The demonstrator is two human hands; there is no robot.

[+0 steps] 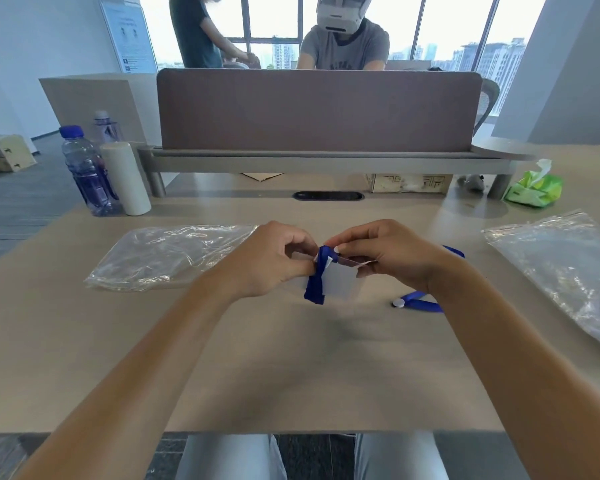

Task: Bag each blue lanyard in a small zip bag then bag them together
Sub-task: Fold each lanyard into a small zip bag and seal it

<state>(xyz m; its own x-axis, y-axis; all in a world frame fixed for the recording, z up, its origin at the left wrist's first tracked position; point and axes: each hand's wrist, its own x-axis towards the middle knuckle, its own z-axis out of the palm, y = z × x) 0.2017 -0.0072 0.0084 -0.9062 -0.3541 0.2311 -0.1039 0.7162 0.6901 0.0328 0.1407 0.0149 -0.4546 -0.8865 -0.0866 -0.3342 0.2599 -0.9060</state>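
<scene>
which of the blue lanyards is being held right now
The folded blue lanyard at the middle, pinched by the left hand and right hand at a small zip bag. The other lanyard lies loose on the desk.

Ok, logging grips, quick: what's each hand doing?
Left hand: pinching the small clear zip bag.
Right hand: pinching the same bag, folded blue lanyard inside.

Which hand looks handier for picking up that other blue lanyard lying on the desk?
Right hand: the loose blue lanyard lies just under its wrist; the left hand is farther off.
</scene>
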